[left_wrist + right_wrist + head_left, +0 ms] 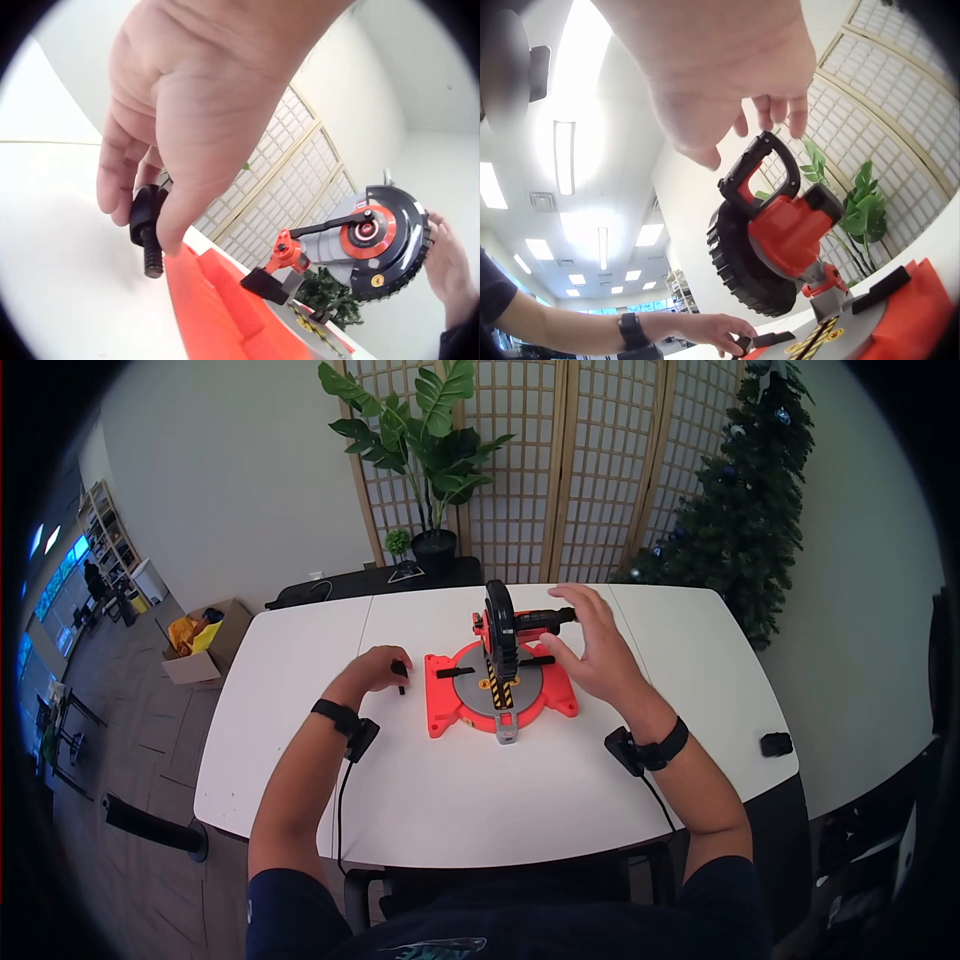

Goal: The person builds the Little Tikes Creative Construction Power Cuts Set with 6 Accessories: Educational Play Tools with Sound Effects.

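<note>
A red and black toy mitre saw [500, 622] stands on its red base [440, 705] with a grey round plate. Just left of the base, my left hand [376, 668] pinches a black threaded screw [402, 678] between thumb and fingers; in the left wrist view the screw [151, 251] points downward. My right hand [603, 650] is beside the saw's black handle, fingers apart. In the right wrist view, that hand [727, 75] hangs over the handle [786, 161], its fingers loosely bent and not closed round it.
The saw stands on a white table [450, 810]. A small black object [776, 744] lies near the table's right edge. Behind are a potted plant [434, 548] and a folding screen [510, 470]; a tree [735, 510] stands at the right, a cardboard box [215, 650] on the floor at left.
</note>
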A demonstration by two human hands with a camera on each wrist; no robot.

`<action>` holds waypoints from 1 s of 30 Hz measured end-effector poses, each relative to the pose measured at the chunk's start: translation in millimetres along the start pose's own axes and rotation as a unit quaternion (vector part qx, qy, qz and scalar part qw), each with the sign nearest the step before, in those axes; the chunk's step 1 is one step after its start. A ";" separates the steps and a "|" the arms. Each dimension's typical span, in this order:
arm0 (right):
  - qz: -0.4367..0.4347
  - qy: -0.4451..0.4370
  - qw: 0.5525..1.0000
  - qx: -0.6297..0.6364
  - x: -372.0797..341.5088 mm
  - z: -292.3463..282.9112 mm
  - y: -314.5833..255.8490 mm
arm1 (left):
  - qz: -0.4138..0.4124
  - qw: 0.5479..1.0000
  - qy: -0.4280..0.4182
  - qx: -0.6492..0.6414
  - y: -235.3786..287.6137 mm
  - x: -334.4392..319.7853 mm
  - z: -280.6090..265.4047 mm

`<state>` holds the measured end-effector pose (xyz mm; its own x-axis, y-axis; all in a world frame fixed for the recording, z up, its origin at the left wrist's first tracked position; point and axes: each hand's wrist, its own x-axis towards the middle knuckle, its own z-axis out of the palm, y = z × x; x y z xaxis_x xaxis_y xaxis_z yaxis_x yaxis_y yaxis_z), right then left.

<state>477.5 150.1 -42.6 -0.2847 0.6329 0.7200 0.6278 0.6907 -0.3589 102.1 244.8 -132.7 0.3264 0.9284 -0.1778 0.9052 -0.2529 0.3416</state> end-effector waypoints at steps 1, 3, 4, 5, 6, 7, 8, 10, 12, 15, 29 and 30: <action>-0.006 0.048 0.998 -0.041 -2.4 -0.5 0.0 | -0.022 0.998 0.029 -0.058 2.5 -5.0 -1.0; -0.020 0.068 0.995 -0.072 -9.9 -6.3 -2.3 | -0.044 0.990 0.059 -0.116 19.9 -18.6 -11.3; -0.034 0.088 0.990 -0.103 -13.9 -9.3 -4.5 | -0.054 0.987 0.067 -0.135 28.8 -24.4 -16.1; -0.035 0.088 0.990 -0.103 -17.8 -11.7 -7.3 | -0.064 0.983 0.076 -0.153 37.9 -30.1 -20.6; -0.039 0.036 0.997 -0.053 -22.0 -14.1 -10.5 | -0.064 0.983 0.076 -0.153 47.5 -36.5 -25.5; -0.044 -0.016 0.999 -0.003 -25.0 -15.3 -12.8 | -0.051 0.981 0.071 -0.172 56.9 -42.5 -30.0; -0.042 -0.058 0.997 0.031 -26.1 -14.2 -15.2 | -0.038 0.979 0.067 -0.190 64.0 -45.3 -31.6; 0.013 -0.181 0.983 0.034 -27.7 -12.4 -17.8 | 0.000 0.975 0.042 -0.216 71.8 -45.8 -27.9; 0.097 -0.382 0.919 0.008 -25.6 -9.4 -22.6 | 0.091 0.963 0.006 -0.253 88.4 -52.7 -25.5; 0.131 -0.405 0.901 0.082 -37.9 10.2 -25.4 | 0.229 0.931 0.003 -0.284 105.4 -52.7 -8.0; 0.173 -0.343 0.897 0.220 -49.7 34.4 -26.4 | 0.206 0.949 -0.022 -0.239 153.5 -62.8 2.6; 0.167 -0.365 0.893 0.204 -48.8 32.1 -25.1 | 0.214 0.943 -0.018 -0.255 151.7 -60.9 4.5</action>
<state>452.4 113.1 -87.7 -0.6211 0.7837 0.0075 0.4913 0.3969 -0.7753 220.8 148.7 -74.3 0.6491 0.7592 0.0487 0.4431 -0.4293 0.7870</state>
